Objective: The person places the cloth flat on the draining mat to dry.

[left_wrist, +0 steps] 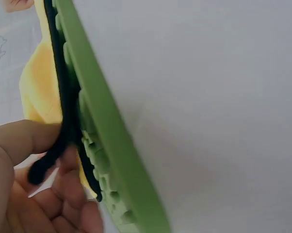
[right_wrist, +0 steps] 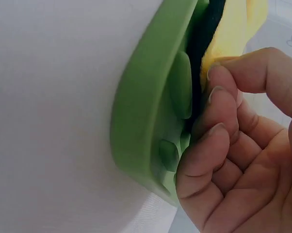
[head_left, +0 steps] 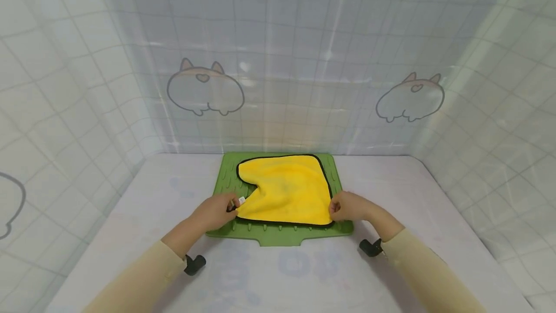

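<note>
A yellow cloth (head_left: 288, 190) with a black edge lies over a green ridged mat (head_left: 280, 239). My left hand (head_left: 218, 210) pinches the cloth's near left corner, beside a small white tag (head_left: 242, 200). In the left wrist view, the black edging (left_wrist: 63, 111) passes between the thumb and fingers. At the near right corner, my right hand (head_left: 349, 206) pinches the cloth between thumb and index finger. The right wrist view has its other fingers (right_wrist: 204, 155) curled close to the mat's rim. On its far left side the cloth folds inward in a notch.
The mat sits on a pale patterned table (head_left: 286, 284) against the back wall. Tiled-print sheeting (head_left: 282, 62) with cartoon animal drawings stands behind and on both sides. Black devices (head_left: 195, 264) are strapped at both wrists.
</note>
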`<state>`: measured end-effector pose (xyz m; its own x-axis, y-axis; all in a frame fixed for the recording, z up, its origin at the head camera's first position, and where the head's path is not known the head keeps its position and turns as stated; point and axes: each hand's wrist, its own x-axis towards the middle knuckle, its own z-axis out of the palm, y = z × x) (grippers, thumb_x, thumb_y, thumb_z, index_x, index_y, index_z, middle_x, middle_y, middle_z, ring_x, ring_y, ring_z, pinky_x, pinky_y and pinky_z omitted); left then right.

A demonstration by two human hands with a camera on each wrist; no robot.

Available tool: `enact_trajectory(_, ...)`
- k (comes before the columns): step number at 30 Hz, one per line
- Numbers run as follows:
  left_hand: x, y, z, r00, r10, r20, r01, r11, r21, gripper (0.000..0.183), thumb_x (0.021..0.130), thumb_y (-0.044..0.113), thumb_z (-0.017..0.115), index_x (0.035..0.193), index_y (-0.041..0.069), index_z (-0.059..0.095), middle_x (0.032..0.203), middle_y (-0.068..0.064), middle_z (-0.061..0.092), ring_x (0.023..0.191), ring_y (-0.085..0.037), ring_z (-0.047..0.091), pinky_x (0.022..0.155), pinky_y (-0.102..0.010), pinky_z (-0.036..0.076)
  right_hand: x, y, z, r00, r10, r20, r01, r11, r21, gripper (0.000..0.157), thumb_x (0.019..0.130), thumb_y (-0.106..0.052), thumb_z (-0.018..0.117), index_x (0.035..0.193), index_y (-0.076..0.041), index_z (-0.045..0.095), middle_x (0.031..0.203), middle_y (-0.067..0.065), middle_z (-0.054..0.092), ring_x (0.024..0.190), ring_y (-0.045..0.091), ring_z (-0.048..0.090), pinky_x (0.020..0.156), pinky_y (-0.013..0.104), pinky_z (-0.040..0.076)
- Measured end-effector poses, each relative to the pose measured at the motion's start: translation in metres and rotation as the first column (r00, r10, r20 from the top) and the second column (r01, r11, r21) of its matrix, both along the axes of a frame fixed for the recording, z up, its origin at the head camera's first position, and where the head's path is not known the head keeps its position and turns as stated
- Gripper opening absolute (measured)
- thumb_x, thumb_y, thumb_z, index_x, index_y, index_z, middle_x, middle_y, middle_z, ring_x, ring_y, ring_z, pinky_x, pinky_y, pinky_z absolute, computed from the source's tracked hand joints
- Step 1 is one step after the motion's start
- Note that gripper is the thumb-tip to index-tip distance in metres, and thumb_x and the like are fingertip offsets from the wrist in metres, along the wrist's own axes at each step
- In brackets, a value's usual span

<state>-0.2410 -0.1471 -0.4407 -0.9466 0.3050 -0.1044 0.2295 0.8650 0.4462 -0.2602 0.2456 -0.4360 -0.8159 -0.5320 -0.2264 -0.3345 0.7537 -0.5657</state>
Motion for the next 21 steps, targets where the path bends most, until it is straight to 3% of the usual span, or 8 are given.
enact_trajectory(4, 0.004, -0.004, -0.003, 0.999, -0.018, 0.048, 0.018, 1.0, 0.001, 0.011, 0.089, 0.023, 0.062, 0.098, 0.019, 0.056, 0.074, 0.002, 0.051, 0.06, -0.014, 0.046, 0.054, -0.028, 0.039, 0.001, 0.001, 0.003, 0.998, 0.022, 0.053, -0.019, 0.999, -0.049, 0.006, 0.085, -0.012, 0.065, 0.079, -0.01, 0.064, 0.067, 0.002, 0.062, 0.056, 0.014, 0.052, 0.051, 0.028, 0.046)
enact_trajectory(10, 0.001, -0.006, -0.001, 0.995, -0.043, 0.092, 0.032, 0.993, 0.113, 0.017, 0.09, 0.027, 0.06, 0.105, 0.02, 0.054, 0.084, 0.003, 0.056, 0.065, -0.015, 0.049, 0.057, -0.03, 0.042, 0.001, 0.006, 0.011, 0.992, -0.057, 0.111, 0.068, 0.993, -0.093, 0.014, 0.088, -0.018, 0.064, 0.094, -0.005, 0.06, 0.084, 0.007, 0.061, 0.069, 0.022, 0.055, 0.06, 0.037, 0.05)
enact_trajectory(16, -0.004, -0.008, -0.006, 0.987, -0.102, 0.125, 0.069, 0.968, 0.24, 0.019, 0.092, 0.026, 0.058, 0.11, 0.021, 0.054, 0.086, 0.002, 0.055, 0.072, -0.015, 0.048, 0.062, -0.031, 0.041, 0.003, 0.005, 0.007, 0.981, -0.124, 0.148, 0.142, 0.983, -0.115, 0.03, 0.086, -0.02, 0.066, 0.108, -0.004, 0.054, 0.078, 0.008, 0.059, 0.063, 0.017, 0.048, 0.057, 0.031, 0.043)
enact_trajectory(21, -0.007, -0.006, -0.009, 0.988, -0.123, 0.098, 0.089, 0.95, 0.299, 0.02, 0.092, 0.024, 0.058, 0.112, 0.023, 0.057, 0.098, 0.005, 0.058, 0.081, -0.014, 0.052, 0.067, -0.031, 0.045, 0.007, -0.005, 0.007, 0.973, -0.211, 0.095, 0.215, 0.976, -0.032, 0.031, 0.084, -0.023, 0.069, 0.107, -0.01, 0.054, 0.074, 0.005, 0.059, 0.06, 0.016, 0.047, 0.054, 0.029, 0.04)
